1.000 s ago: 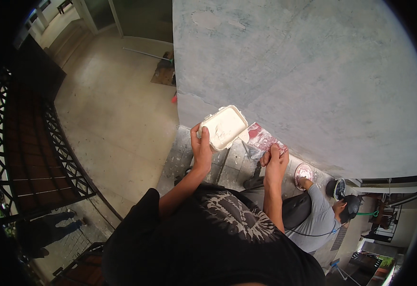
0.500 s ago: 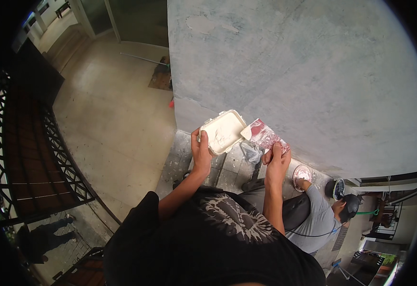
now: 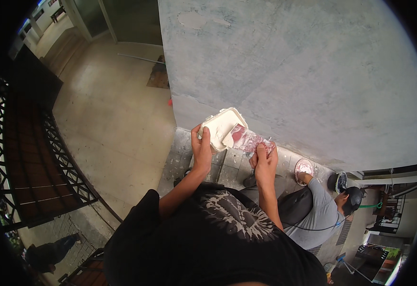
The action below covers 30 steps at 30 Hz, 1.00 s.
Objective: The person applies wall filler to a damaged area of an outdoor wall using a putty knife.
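Observation:
My left hand (image 3: 201, 147) grips the left side of a small white plastic tub (image 3: 222, 122), thumb over its rim. White paste coats the inside of the tub. In my right hand (image 3: 265, 158) is a flat red scraper (image 3: 249, 140), pinched at its right end and smeared with white. The scraper's far end reaches over the tub's right rim, carrying a lump of paste at its edge. Both hands are in front of my chest, close to a grey plastered wall (image 3: 294, 71).
To the right a co-worker in a grey shirt (image 3: 317, 209) sits low, one hand at a round paste-smeared container (image 3: 304, 168). A black bucket (image 3: 338, 181) stands beyond it. A dark metal gate (image 3: 32, 157) is at left, and another person (image 3: 51, 252) is at lower left.
My right hand has moved left, bringing the scraper from beside the tub to over its inside. The tub has barely moved. The view has shifted slightly.

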Available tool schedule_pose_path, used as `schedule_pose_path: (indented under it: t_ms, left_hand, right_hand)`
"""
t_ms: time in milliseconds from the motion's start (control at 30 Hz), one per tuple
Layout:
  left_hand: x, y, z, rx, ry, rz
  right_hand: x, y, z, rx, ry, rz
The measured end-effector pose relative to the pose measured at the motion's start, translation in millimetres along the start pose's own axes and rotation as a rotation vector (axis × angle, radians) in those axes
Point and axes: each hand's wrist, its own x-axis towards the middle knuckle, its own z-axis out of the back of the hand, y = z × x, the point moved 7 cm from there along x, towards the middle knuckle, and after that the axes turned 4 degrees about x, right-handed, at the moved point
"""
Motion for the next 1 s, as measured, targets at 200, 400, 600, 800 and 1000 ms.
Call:
schedule_pose_path:
  t_ms: [200,400,600,800,1000]
  left_hand:
    - [-1.2,1.2,-1.1,0.002,0.024,0.073]
    - [-3.2,-4.5,-7.1,-0.057,0.068,0.108]
    - [-1.2,-4.7,-13.1,-0.073,0.089,0.115]
    - [1.3,-5.2,-11.7,-0.024,0.169,0.151]
    - [-0.2,-8.9,-27.3,0.049,0.311,0.173]
  right_hand:
    - [-3.6,-2.2,-4.4,0.273,0.038,-0.105]
    - [2.0,14.1,-0.1,0.276,-0.037,0.019]
    - [13.3,-5.8,17.8,0.244,-0.041,0.030]
    - [12.3,3.9,5.1,0.423,0.028,-0.054]
    - [24.7,81.5,-3.0,0.421,0.002,0.054]
